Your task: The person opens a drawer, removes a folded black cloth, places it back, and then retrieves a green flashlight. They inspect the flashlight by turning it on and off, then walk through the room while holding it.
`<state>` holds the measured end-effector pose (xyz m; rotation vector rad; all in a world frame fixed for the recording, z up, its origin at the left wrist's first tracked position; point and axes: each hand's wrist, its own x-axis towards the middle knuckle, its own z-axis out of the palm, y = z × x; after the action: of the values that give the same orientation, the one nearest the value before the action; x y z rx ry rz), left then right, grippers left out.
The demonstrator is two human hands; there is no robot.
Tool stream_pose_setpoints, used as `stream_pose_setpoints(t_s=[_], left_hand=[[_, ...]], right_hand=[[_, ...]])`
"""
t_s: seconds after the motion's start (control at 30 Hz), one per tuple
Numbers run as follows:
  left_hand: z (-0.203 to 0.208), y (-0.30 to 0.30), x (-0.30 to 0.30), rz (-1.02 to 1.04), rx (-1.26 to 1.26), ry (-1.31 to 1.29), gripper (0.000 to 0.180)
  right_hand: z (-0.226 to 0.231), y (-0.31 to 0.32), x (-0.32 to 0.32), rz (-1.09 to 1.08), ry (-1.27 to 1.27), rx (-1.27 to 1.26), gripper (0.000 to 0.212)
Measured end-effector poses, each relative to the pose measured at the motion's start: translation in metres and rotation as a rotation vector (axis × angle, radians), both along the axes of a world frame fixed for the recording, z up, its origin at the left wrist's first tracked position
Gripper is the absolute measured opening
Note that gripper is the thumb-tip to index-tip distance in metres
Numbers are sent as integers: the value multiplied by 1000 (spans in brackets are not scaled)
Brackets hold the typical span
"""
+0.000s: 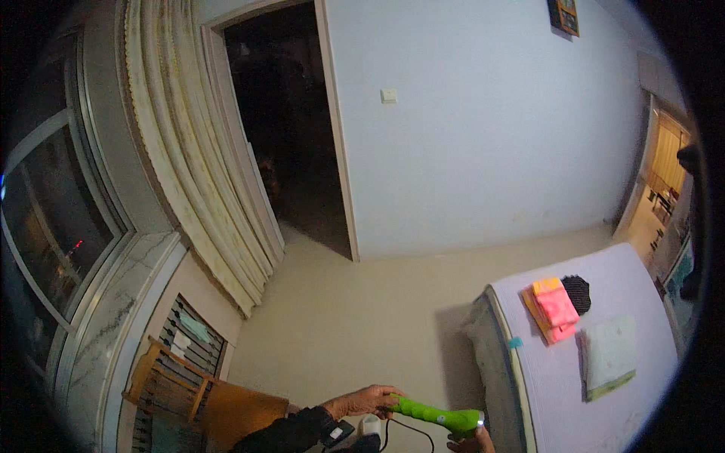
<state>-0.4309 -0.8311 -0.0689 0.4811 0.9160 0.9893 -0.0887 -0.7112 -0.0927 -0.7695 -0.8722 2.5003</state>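
Note:
A long bright green object (434, 413), ribbed toward its left end and wider with a silvery rim at the right, lies across the lower edge of the view; its exact kind does not show. My left hand (366, 400), in a dark sleeve, pinches its narrow left end. My right hand (474, 444) is cut off by the lower edge, with its fingers closed around the wider right end. Beneath the green object curves a black cord (411, 428); I cannot make out where it attaches. Close below my left hand is a white object (370, 425), partly hidden.
To the right, a bed (547, 385) bears pink and orange folded cloths (555, 309), a dark woven item (576, 293) and a pale folded cloth (609, 351). A wooden chair (242, 411) stands at lower left, by the window sill (121, 302). Beyond the curtain (192, 174) is a dark doorway (291, 128).

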Motion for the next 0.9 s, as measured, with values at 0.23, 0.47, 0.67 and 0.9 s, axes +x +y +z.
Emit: stream_pose_setpoints(t_s=[0.23, 0.47, 0.67, 0.9], left_hand=[[0, 61, -115, 4, 68, -76, 53], [0, 135, -182, -75, 134, -114, 49], [7, 197, -229, 24, 111, -27, 47], [17, 264, -277, 152, 131, 54, 42]], right_hand=[[15, 73, -115, -5, 17, -7, 52], [-24, 170, -177, -2, 115, -194, 43], [-70, 270, -246, 62, 42, -25, 46], [-7, 367, -356, 209, 178, 19, 59]])
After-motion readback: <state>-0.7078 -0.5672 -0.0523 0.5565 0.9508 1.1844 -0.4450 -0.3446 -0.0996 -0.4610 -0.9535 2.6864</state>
